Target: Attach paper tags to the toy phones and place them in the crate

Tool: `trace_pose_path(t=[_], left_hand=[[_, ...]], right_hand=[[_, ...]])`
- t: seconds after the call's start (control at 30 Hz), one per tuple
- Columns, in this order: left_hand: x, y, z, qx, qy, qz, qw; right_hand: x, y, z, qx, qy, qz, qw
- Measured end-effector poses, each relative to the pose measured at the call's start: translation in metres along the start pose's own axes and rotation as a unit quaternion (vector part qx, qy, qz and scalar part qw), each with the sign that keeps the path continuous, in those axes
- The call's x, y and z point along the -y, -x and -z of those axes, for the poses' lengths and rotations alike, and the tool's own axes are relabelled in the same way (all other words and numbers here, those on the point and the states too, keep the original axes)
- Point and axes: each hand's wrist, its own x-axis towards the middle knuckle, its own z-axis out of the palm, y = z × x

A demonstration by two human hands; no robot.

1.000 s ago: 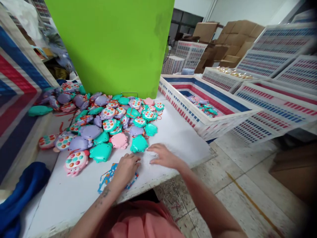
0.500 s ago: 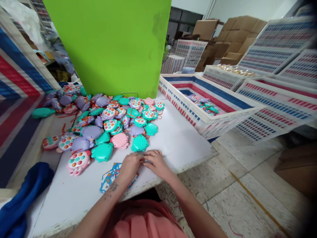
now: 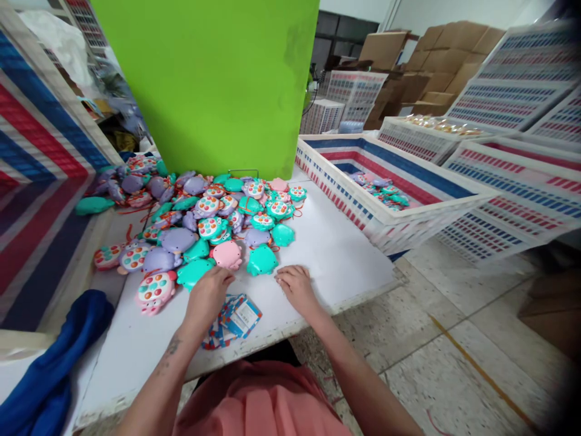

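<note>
My left hand [image 3: 209,295] reaches over the table with loosely bent fingers and nothing visible in them. Its fingertips are close to a pink crab-like toy [image 3: 227,255] and a teal toy [image 3: 194,274]. Opposite it, my right hand [image 3: 297,290] rests low over the table with its fingers bent and slightly apart, nothing seen in them. Another teal toy [image 3: 262,260] lies just left of its fingertips. Between my wrists, near the table edge, lies a loose pile of printed blue and orange cards [image 3: 242,317], partly behind my left forearm.
A heap of purple, teal and pink animal toys with coloured buttons [image 3: 209,204] covers the table's back left. Behind stands a green panel [image 3: 218,85]. A white crate [image 3: 385,225] with more toys is at right. Blue cloth [image 3: 59,357] lies at left.
My hands, which were together over the cards, have moved apart, left hand leftward and right hand slightly right. The cards are more exposed, with a white printed side showing on top.
</note>
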Motion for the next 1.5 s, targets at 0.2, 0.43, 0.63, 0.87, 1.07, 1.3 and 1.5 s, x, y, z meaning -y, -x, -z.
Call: trace_pose_path(t=[0.2,0.43,0.63,0.87,1.07,1.3,1.5], left_hand=[[-0.009,0.015,0.019,-0.003,0.081,-0.015,0.997],[-0.022,0.02,0.024,0.019,0.193,-0.061,0.979],[-0.016,0.022,0.024,0.068,0.215,-0.042,0.973],[-0.022,0.023,-0.003,0.131,0.141,-0.109,0.975],[-0.013,0.023,-0.013,0.131,0.104,-0.097,0.981],[-0.008,0.022,-0.009,0.092,0.204,-0.013,0.975],[-0.01,0.026,-0.003,0.093,0.343,0.101,0.929]], right_hand=[[0.042,-0.007,0.019,-0.002,-0.038,0.052,0.998],[0.06,-0.005,0.025,0.031,-0.187,0.02,0.982],[0.042,-0.001,0.029,-0.053,-0.448,-0.172,0.876],[0.052,-0.005,0.025,-0.094,-0.691,-0.229,0.679],[0.054,0.003,0.02,-0.027,-0.617,-0.214,0.757],[0.059,0.007,0.015,0.041,-0.462,-0.171,0.869],[0.072,0.008,0.007,0.032,-0.357,-0.132,0.924]])
